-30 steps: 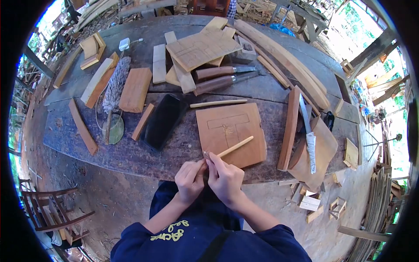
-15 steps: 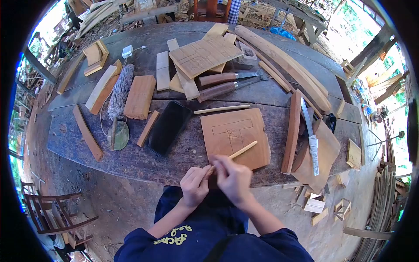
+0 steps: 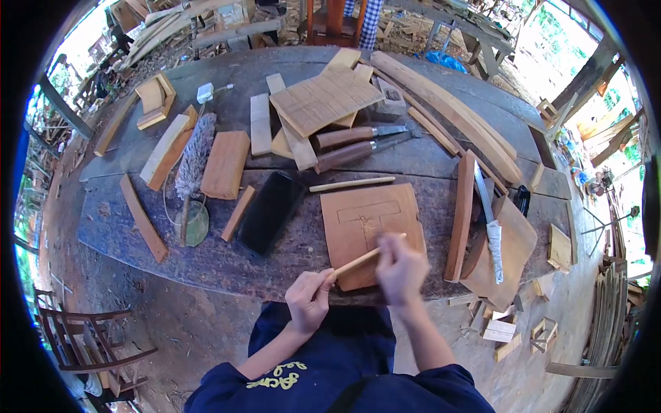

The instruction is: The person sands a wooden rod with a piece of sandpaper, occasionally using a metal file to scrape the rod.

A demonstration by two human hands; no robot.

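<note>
Rightward the right hand (image 3: 401,267) has slid, gripping the stick (image 3: 365,256); left hand (image 3: 310,296) pinches its end; keep it steady over the board (image 3: 358,220)

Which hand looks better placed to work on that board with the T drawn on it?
Probably the right hand: it already lies over the T-marked board, at the thin stick. The left hand grips the stick's near end, off the board.

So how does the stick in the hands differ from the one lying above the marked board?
The held stick is gripped at its near end by the left hand and slants up over the marked board; the right hand is at it too. The loose stick lies nearly level on the bench, untouched. Both are thin and pale.
</note>
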